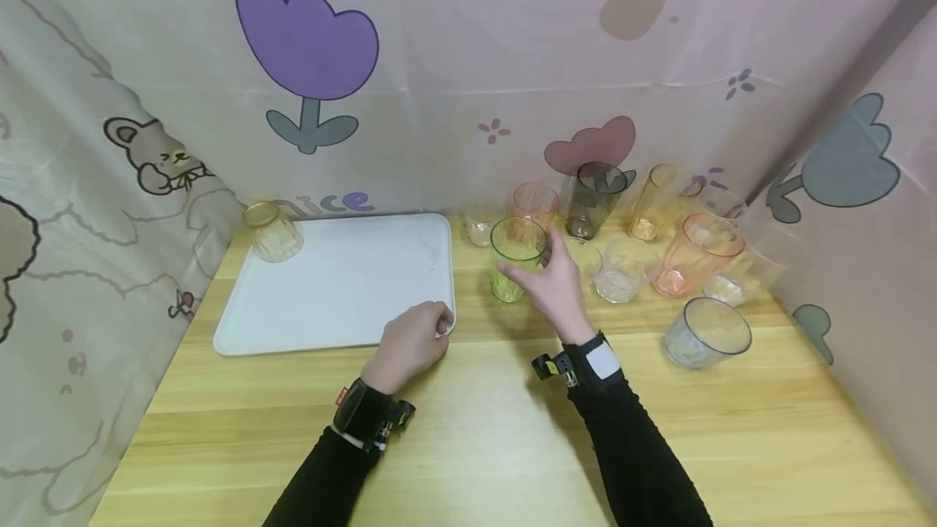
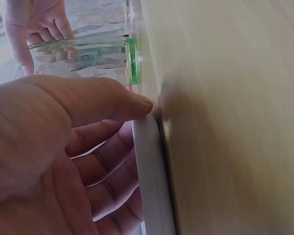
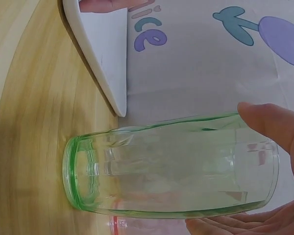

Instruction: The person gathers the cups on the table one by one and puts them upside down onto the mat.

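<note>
Just right of the tray, holding the green glass upright in the right grip, with thumb and fingers opposed near the rim. Curled on the tray's near right corner with the left grip. Probably stiff, fairly light, slick-walled and breakable; best held firmly around mid-wall, without hard squeezing.

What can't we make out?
Head view: clear round tumbler, partly hidden behind right hand.
Right wrist view: pink transparent tumbler, partly behind green transparent tumbler, cut by bottom edge.
Right wrist view: left hand, mostly beyond top edge.
Left wrist view: right hand, cut by top edge.
</note>
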Tool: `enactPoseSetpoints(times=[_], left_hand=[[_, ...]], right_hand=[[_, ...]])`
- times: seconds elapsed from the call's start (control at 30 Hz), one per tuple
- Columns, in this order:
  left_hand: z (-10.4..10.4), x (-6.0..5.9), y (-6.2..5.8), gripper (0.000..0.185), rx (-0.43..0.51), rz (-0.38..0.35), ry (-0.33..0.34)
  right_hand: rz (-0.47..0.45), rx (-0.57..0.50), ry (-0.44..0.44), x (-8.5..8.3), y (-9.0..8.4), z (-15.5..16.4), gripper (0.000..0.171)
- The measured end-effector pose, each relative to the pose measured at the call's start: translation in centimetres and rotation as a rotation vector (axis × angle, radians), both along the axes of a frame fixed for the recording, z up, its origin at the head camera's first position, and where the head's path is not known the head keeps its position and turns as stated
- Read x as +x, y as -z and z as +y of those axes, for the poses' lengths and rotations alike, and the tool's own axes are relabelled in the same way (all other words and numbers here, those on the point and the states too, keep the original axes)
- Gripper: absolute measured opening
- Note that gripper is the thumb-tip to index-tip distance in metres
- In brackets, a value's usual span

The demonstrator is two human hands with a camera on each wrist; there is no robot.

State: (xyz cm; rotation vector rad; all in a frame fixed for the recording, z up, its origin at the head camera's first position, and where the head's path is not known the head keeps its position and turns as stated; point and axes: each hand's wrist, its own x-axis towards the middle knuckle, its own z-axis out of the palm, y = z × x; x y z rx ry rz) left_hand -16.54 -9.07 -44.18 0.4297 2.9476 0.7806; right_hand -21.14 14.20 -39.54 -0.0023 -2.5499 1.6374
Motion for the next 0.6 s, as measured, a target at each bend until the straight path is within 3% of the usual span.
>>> enactPoseSetpoints(times=[0.6], left_hand=[[-0.09, -0.15, -0.01, 0.021, -0.019, 0.000, 0.004]], right_hand=[[0.014, -0.020, 0.025, 0.01, -0.03, -0.32, 0.099]])
